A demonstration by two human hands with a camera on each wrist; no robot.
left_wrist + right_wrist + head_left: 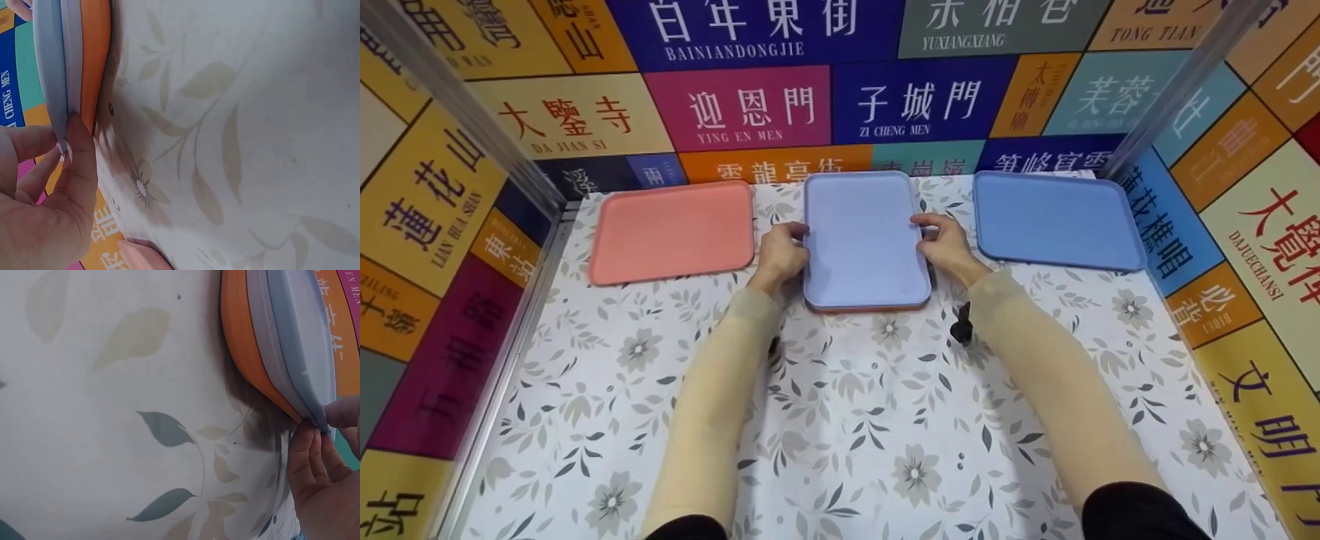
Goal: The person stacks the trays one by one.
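A stack of trays stands in the middle of the table, with a pale blue tray (864,240) on top. The wrist views show a lavender tray (264,332) under it and an orange tray (94,56) at the bottom. My left hand (782,253) pinches the stack's left edge between thumb and fingers (34,140). On the opposite side, my right hand (946,244) pinches the right edge, its fingers (312,455) by the rims of the upper trays. Whether each pinch takes in one tray or two, I cannot tell.
A coral pink tray (673,232) lies to the left of the stack, and a darker blue tray (1057,220) lies to the right. White cloth with grey leaves and flowers covers the table (855,450). Colourful lettered panels (750,109) wall in the back and both sides.
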